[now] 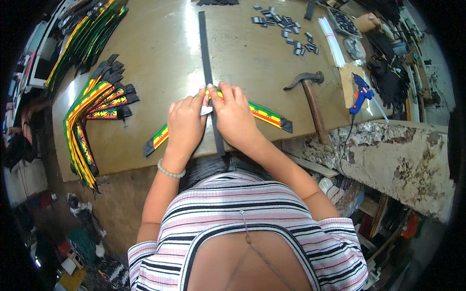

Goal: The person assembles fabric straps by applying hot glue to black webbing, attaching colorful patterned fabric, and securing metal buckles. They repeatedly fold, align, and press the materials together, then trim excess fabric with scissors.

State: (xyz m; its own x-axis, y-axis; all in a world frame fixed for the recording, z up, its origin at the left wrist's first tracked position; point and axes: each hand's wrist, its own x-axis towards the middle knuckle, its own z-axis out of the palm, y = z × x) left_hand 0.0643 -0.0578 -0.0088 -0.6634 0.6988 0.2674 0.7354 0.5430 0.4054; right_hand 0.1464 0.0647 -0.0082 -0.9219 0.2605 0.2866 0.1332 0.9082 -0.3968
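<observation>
Centrally, left hand [187,115] and right hand [234,116], side by side, are gripping middle of colourful band [265,114] crossing dark strip [205,53] on table [155,53]; risk: band possibly slipping askew if hands are pressing unevenly.

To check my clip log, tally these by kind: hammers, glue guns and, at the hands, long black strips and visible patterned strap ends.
Hammer: 1
Blue glue gun: 1
Long black strip: 1
Patterned strap ends, left and right: 2
Total: 5
</observation>
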